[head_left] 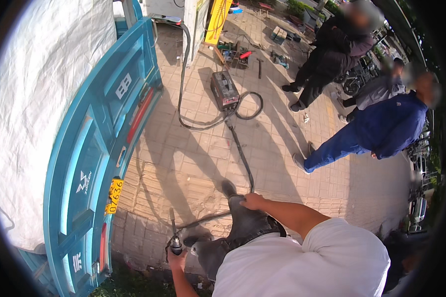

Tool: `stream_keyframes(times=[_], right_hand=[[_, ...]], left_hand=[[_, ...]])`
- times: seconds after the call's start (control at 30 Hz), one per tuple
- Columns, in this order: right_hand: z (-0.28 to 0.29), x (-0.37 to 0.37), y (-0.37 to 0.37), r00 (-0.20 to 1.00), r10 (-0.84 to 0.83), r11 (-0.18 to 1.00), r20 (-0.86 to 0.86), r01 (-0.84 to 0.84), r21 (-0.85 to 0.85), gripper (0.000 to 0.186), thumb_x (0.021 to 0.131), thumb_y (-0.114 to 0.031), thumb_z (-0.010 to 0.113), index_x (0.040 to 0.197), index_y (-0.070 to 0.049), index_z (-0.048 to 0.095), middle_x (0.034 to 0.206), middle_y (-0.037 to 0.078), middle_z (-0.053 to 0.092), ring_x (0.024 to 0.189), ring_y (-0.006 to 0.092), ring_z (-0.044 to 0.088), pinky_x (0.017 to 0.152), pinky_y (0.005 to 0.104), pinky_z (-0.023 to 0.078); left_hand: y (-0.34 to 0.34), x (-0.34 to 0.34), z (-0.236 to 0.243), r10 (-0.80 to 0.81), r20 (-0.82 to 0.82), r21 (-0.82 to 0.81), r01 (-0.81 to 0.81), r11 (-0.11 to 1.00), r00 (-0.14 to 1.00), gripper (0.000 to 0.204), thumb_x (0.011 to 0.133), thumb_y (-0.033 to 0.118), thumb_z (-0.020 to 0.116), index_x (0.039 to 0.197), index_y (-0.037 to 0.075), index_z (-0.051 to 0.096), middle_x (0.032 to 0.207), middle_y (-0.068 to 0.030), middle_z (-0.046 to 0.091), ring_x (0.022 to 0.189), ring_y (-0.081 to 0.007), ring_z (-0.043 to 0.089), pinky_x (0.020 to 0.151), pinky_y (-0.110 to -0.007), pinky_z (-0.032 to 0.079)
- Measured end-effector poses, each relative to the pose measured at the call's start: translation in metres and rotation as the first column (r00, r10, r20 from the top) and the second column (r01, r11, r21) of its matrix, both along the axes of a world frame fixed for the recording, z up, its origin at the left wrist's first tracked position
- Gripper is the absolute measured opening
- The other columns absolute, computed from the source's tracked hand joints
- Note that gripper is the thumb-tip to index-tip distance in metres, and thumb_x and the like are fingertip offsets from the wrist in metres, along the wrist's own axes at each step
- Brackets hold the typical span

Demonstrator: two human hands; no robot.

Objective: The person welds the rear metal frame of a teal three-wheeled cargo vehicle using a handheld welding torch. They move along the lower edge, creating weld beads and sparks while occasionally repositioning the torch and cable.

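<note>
My left hand (177,258), low in the head view, is wrapped round a black welding electrode holder (175,242). A thin rod stands up from this tool, and a black cable (208,218) runs from it toward my legs. Beside my knee, my right hand (252,201) has its fingers curled against my dark trouser leg; whatever is in them is hidden. A thick cable (240,153) reaches from the dark box-shaped welding machine (225,90) down to near that hand. Another cable loops from the machine up to the far corner of the blue tailgate (82,153).
The tailgate, with a yellow plate (114,196), stands to my left beside white sheeting (29,123). Farther off lie a hammer (260,68) and tools in a crate (235,53). Several people stand at the right, one in blue (381,126). Cables cross the paving (203,163).
</note>
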State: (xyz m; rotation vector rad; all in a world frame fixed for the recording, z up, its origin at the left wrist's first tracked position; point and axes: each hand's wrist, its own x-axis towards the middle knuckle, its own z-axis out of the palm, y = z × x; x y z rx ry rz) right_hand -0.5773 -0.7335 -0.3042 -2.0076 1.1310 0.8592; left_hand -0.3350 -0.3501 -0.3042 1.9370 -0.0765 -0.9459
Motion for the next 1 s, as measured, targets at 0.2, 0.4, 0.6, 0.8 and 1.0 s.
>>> stream_keyframes(times=[0.2,0.4,0.6,0.8,1.0], right_hand=[[-0.013,-0.087,-0.097,0.982,-0.179,0.984,0.061,0.178,0.018,0.044,0.087,-0.037,0.063,0.093,0.006,0.070,0.085,0.023,0.070,0.084,0.0357,0.069,0.077,0.0426,0.051],[-0.076,-0.133,-0.130,0.974,-0.182,0.976,0.133,0.163,0.145,0.038,0.092,-0.030,0.064,0.099,0.008,0.067,0.076,0.012,0.067,0.063,0.0211,0.060,0.062,0.0372,0.047],[-0.057,-0.061,-0.087,0.966,-0.138,0.970,0.220,0.088,0.225,0.036,0.093,-0.030,0.062,0.096,0.006,0.066,0.071,0.009,0.062,0.061,0.0158,0.056,0.055,0.0330,0.043],[-0.040,0.009,0.008,0.932,0.014,0.991,0.362,-0.060,0.117,0.040,0.092,-0.031,0.061,0.095,0.008,0.067,0.075,0.011,0.065,0.062,0.0163,0.057,0.057,0.0316,0.045],[-0.003,0.034,0.106,0.877,0.290,0.953,0.383,-0.302,-0.028,0.042,0.089,-0.031,0.064,0.098,0.010,0.069,0.085,0.016,0.070,0.075,0.0223,0.064,0.071,0.0358,0.051]], left_hand=[[-0.086,-0.045,0.089,-0.314,-0.069,0.540,0.300,0.786,0.947,0.067,0.071,0.040,0.074,0.131,0.016,0.054,0.108,-0.0165,0.070,0.102,-0.0382,0.065,0.087,-0.046,0.052],[-0.080,-0.093,0.127,-0.165,0.045,0.492,0.122,0.862,0.985,0.063,0.071,0.041,0.072,0.126,0.012,0.057,0.103,-0.0208,0.069,0.097,-0.0395,0.065,0.084,-0.047,0.052],[-0.020,-0.122,0.152,0.199,0.114,0.356,-0.227,0.906,0.973,0.059,0.070,0.041,0.075,0.117,0.008,0.062,0.101,-0.0206,0.069,0.097,-0.0380,0.066,0.085,-0.046,0.051],[0.099,-0.146,0.164,0.573,0.066,0.186,-0.575,0.797,0.817,0.057,0.072,0.032,0.077,0.118,0.002,0.062,0.100,-0.0183,0.070,0.093,-0.0292,0.068,0.087,-0.039,0.051],[0.215,-0.174,0.140,0.839,-0.033,-0.081,-0.838,0.540,0.543,0.032,0.077,0.009,0.076,0.104,0.003,0.059,0.083,-0.0006,0.062,0.075,-0.0121,0.058,0.070,-0.030,0.049]])
